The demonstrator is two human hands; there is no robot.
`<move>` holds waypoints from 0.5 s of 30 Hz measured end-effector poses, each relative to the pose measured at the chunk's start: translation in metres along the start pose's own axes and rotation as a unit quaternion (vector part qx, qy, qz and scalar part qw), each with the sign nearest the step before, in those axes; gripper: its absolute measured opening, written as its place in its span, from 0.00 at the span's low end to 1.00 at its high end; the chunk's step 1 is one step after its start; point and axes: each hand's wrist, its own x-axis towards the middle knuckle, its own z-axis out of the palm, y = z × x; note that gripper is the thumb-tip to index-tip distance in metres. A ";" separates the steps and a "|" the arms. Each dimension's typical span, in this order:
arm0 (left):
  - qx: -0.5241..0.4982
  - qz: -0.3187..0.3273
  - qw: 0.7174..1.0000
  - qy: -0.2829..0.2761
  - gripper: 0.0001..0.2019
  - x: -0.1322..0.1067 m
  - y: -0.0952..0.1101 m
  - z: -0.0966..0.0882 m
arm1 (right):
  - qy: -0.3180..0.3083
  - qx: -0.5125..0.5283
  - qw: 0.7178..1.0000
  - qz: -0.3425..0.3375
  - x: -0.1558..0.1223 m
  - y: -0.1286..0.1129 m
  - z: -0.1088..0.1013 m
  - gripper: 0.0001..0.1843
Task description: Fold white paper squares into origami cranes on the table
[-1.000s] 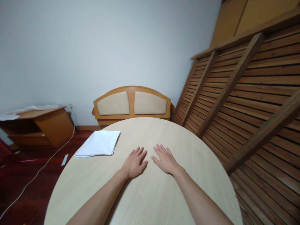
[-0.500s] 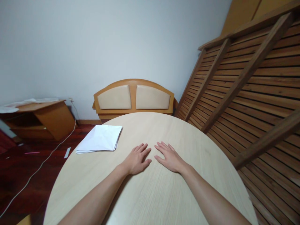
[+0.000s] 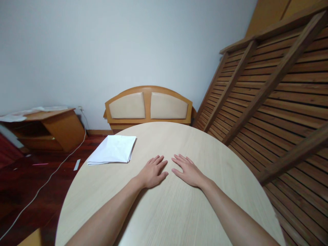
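My left hand (image 3: 153, 172) lies palm down on the round, pale wood table (image 3: 176, 215), fingers stretched out and thumb apart. Just to its right, my right hand (image 3: 187, 171) rests the same way, its fingers pointing inward and forward. A small gap separates the two hands, and neither holds anything. Beyond my left hand, near the table's left edge, is a stack of folded white paper (image 3: 112, 149); no hand touches it.
A slatted wooden bed frame (image 3: 276, 95) leans along the right side. Behind the table stands a padded headboard (image 3: 147, 104) against the wall. At left are a low wooden cabinet (image 3: 61, 130) and a white cable (image 3: 55, 171) running across the dark red floor (image 3: 51, 194).
The whole view has shifted slightly, so the scene sits a little farther right in the picture. Both hands keep their place and pose on the table.
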 end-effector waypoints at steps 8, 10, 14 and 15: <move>0.020 -0.004 0.999 0.037 0.25 0.000 -0.003 -0.012 | -0.003 0.003 1.000 0.000 0.000 0.001 -0.001 0.33; 0.055 -0.062 0.995 0.050 0.24 -0.004 -0.011 -0.028 | -0.003 0.005 1.000 0.003 0.000 0.002 -0.001 0.33; 0.122 -0.243 0.957 0.096 0.25 -0.020 -0.046 -0.056 | 0.001 0.004 1.000 0.000 0.000 0.003 0.001 0.33; 0.152 -0.279 0.941 0.116 0.27 -0.024 -0.056 -0.059 | 0.003 0.004 1.000 -0.001 0.000 0.004 0.002 0.33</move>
